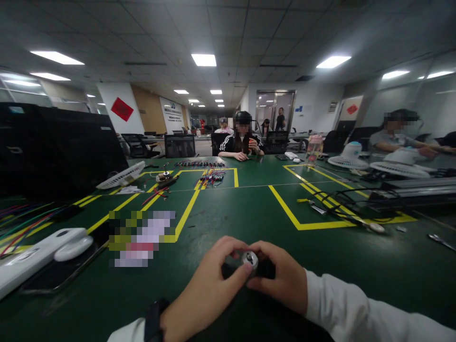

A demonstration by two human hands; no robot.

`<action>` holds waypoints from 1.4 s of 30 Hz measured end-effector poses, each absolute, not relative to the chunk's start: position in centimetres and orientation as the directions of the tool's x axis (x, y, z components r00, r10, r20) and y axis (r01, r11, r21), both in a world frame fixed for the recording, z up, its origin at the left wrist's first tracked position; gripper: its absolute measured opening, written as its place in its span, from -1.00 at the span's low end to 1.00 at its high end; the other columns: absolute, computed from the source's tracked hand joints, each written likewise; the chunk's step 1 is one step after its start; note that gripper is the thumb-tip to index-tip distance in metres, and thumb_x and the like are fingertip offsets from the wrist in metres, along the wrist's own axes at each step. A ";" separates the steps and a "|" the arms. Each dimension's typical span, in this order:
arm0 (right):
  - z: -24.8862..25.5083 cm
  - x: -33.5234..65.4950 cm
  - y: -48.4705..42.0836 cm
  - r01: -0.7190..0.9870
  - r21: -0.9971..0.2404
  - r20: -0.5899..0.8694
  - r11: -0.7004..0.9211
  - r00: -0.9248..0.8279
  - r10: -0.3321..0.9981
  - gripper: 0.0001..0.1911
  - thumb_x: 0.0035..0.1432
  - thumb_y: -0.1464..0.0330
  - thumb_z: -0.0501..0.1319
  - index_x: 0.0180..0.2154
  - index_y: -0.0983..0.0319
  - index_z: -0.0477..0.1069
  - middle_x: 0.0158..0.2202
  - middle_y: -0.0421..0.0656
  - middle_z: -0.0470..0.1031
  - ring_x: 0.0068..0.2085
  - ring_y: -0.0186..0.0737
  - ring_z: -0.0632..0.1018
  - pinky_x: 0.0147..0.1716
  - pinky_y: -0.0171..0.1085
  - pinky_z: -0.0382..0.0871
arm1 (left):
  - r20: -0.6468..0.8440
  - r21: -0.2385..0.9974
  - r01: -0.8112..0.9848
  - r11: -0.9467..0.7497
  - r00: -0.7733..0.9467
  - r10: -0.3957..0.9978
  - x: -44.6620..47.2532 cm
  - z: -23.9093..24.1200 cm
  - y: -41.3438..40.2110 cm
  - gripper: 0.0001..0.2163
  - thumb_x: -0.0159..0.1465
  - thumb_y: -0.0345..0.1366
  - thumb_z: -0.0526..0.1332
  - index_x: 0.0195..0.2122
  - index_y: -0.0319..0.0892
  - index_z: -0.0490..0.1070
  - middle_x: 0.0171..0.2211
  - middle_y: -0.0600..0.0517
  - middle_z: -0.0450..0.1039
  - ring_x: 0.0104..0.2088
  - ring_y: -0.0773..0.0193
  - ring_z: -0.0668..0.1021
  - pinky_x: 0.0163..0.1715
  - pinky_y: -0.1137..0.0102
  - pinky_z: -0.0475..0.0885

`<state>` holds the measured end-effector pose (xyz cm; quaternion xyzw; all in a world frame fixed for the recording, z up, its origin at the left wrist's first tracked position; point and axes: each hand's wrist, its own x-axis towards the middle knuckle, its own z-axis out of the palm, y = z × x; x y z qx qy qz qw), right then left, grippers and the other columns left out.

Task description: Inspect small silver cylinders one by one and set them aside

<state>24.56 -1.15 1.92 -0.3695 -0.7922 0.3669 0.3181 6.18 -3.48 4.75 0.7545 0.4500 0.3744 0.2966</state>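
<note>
Low in the middle of the head view, my left hand (208,289) and my right hand (281,280) meet over the green table (249,209). Both are closed around a small dark part with a round silver end (250,260), which I cannot name. The fingers of each hand pinch it from its own side, just above the table top. A dark band sits on my left wrist, and a white sleeve covers my right arm.
White fan parts (53,249) lie at the left by coloured wires (21,223). A black box (60,147) stands at the back left. Black cables (342,199) and tools lie at the right. A seated person (242,142) faces me; another person (402,135) sits at the right.
</note>
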 end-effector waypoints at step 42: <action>-2.7 51.9 -0.1 0.910 -0.396 0.509 0.121 0.108 0.854 -0.49 0.07 0.06 0.16 0.01 0.15 0.23 -0.13 0.07 0.42 -0.23 -0.12 0.53 -0.41 -0.26 0.42 | -0.071 0.975 0.202 0.092 -0.110 0.991 -4.9 1.1 -4.4 -0.72 0.13 -0.03 0.24 -0.24 -0.09 0.42 -0.66 0.20 0.32 -0.67 0.37 0.31 -0.70 0.55 0.12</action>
